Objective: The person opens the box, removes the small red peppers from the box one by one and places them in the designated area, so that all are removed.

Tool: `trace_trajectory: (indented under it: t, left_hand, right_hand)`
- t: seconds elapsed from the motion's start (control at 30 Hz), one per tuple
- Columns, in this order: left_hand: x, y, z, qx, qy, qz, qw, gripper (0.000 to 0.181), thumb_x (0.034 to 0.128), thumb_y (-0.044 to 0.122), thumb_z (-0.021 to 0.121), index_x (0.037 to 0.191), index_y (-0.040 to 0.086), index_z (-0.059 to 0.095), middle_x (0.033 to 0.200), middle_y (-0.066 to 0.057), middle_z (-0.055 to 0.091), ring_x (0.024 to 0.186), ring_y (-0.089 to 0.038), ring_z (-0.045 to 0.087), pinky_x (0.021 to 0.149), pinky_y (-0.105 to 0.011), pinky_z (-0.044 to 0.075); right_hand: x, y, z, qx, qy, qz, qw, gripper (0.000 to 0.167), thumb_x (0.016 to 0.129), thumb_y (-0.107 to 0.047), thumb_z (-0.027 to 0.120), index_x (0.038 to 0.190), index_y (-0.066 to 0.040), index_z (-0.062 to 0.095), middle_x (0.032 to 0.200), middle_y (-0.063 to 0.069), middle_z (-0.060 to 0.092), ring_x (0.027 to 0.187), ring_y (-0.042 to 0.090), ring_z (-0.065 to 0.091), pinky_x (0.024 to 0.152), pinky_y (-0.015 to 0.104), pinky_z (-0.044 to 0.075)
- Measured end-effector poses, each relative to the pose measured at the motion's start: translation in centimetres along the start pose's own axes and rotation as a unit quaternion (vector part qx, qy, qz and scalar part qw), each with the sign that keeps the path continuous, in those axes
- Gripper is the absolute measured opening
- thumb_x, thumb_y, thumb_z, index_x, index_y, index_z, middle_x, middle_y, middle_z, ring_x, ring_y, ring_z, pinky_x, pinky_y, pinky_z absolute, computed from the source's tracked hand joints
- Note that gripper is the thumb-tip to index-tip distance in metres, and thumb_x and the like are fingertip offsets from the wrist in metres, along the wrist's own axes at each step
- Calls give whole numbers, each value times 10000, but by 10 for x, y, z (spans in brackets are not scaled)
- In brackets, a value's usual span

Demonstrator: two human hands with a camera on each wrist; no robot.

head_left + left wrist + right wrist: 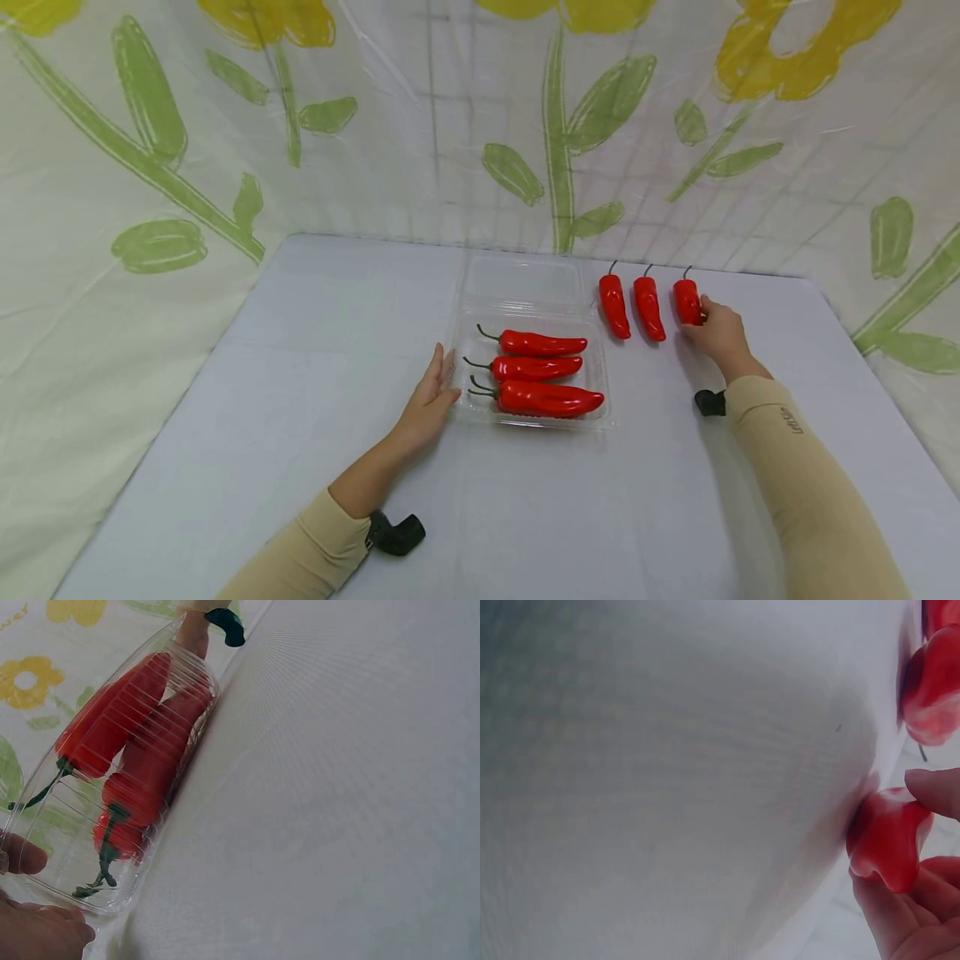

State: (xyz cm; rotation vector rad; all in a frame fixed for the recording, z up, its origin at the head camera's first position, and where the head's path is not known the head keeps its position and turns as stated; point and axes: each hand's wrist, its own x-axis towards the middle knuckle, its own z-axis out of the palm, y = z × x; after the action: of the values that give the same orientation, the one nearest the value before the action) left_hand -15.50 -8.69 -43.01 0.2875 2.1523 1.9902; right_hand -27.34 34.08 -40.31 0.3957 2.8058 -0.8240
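Note:
My right hand (718, 333) pinches the lower end of a red chili pepper (686, 298) between thumb and fingers at the table's far right. In the right wrist view that pepper (885, 836) shows its tip end, close to the cloth. My left hand (426, 407) touches the left side of a clear plastic clamshell box (611, 412), its fingers fairly straight along the wall. Three red peppers lie sideways in the box: a far one (543, 343), a middle one (536, 368) and a near one (551, 400). Their green stems point left, towards the left hand.
Two more red peppers, one (614, 307) beside the box lid and another (648, 309) to its right, lie stems away from me. The box's open lid (522, 279) lies flat behind its base. A white cloth covers the table (337, 317); a flower-printed curtain (405, 125) hangs behind.

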Motion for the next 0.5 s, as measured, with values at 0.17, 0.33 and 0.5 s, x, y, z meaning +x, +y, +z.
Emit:
trace_trajectory:
  t: [0.17, 0.33, 0.5]
  left_hand:
    - [0, 1, 1, -1, 17, -52, 10000, 707, 887, -68, 333, 1463, -49, -77, 1551, -216, 81, 1444, -310, 40, 1158, -469, 60]
    - [0, 2, 1, -19, 25, -82, 10000, 710, 889, -65, 333, 1465, -41, -81, 1556, -202, 79, 1448, -295, 29, 1161, -460, 61]
    - [0, 2, 1, -30, 22, -75, 10000, 708, 891, -63, 333, 1466, -40, -80, 1556, -203, 78, 1448, -293, 26, 1159, -463, 62]
  right_hand:
    - [-2, -1, 0, 56, -11, 16, 10000, 776, 909, -148, 549, 1462, 16, 30, 1375, 357, 322, 1244, 470, 312, 1012, 540, 384]
    - [-4, -4, 1, 165, -38, -10, 9999, 764, 904, -162, 558, 1465, 24, 74, 1378, 349, 326, 1250, 473, 312, 1002, 537, 396]
    - [-5, -5, 1, 169, -80, -33, 9998, 746, 900, -175, 560, 1458, 42, 115, 1378, 346, 330, 1248, 473, 315, 994, 537, 404]
